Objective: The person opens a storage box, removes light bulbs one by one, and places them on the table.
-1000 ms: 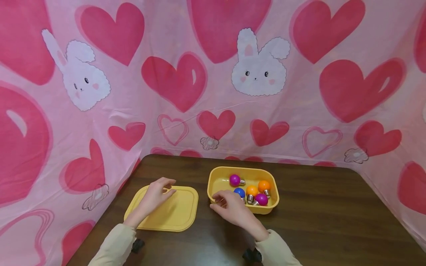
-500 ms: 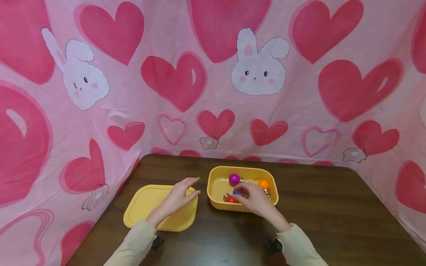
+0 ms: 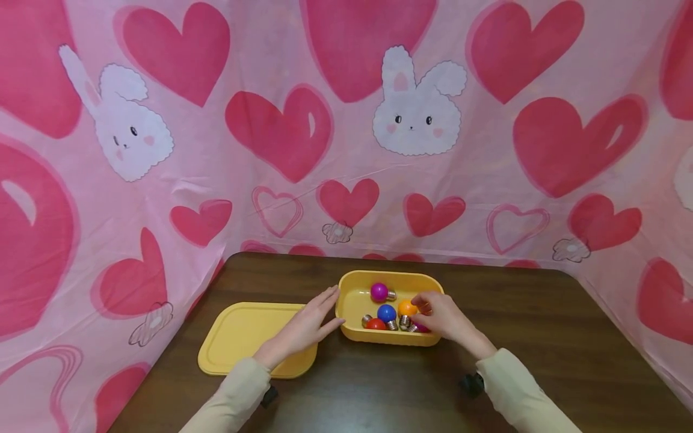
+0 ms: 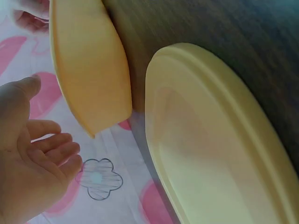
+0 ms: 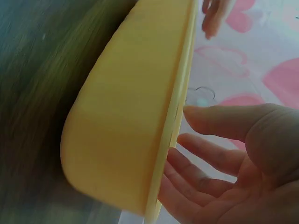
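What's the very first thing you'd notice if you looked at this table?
The yellow tub in the middle of the dark table, holding little coloured bulbs in pink, blue, orange and red. A hand sits at each end of it: the left hand and the right hand. The flat yellow lid lies to its left, before the pink bunny-and-heart cloth.

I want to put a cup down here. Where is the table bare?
Bare table lies right of the yellow box, and behind the lid. Crowded: the box, full of bulbs, flanked by the left hand and right hand.
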Tool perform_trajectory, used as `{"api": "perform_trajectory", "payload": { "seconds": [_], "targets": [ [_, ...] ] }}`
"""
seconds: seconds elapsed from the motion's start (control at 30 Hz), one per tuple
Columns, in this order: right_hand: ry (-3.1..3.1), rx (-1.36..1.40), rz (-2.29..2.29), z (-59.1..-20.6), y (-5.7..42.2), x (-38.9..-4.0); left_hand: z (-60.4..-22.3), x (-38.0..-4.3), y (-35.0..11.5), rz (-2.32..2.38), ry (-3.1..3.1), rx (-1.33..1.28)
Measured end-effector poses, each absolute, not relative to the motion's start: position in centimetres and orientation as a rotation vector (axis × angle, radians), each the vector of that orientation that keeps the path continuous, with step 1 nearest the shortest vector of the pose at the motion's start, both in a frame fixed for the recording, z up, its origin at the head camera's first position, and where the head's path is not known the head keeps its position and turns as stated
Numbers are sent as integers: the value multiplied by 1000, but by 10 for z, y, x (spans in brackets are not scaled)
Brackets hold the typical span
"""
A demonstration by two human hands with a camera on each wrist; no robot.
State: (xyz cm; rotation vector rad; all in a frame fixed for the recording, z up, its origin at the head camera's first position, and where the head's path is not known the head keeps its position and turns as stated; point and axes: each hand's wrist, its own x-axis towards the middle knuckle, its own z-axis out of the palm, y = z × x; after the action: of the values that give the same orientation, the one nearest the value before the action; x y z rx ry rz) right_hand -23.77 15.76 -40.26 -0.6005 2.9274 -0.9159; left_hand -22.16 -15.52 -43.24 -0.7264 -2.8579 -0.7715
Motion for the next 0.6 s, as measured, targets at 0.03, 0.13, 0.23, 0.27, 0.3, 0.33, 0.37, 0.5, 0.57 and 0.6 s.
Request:
{"api": "perform_trajectory", "payload": {
  "seconds": [0.03, 0.13, 0.23, 0.27, 0.3, 0.33, 0.37, 0.5, 0.57, 0.6],
  "targets": [
    [2915, -596, -914, -403, 159, -239, -432, -222, -154, -736, -2850, -752],
    [2876, -645, -874, -403, 164, -243, -433, -223, -151, -625, -2806, -837],
    [2848, -709, -806, -404, 168, -247, -435, -225, -149, -500, -2770, -898],
    [2839, -734, -778, -404, 170, -248, -436, -225, -148, -463, -2762, -911],
    [2828, -742, -759, -404, 172, -249, -437, -226, -148, -424, -2761, -917],
    [2819, -759, -738, -404, 173, -249, -438, -227, -147, -395, -2771, -916],
    [2806, -775, -722, -404, 174, -250, -439, -227, -147, -367, -2777, -916],
    [2763, -843, -651, -404, 177, -255, -440, -228, -146, -290, -2807, -917],
    [2750, -882, -619, -404, 178, -257, -440, -229, -146, -269, -2811, -926],
    [2749, -898, -601, -404, 178, -259, -441, -229, -147, -260, -2813, -933]
  ]
}}
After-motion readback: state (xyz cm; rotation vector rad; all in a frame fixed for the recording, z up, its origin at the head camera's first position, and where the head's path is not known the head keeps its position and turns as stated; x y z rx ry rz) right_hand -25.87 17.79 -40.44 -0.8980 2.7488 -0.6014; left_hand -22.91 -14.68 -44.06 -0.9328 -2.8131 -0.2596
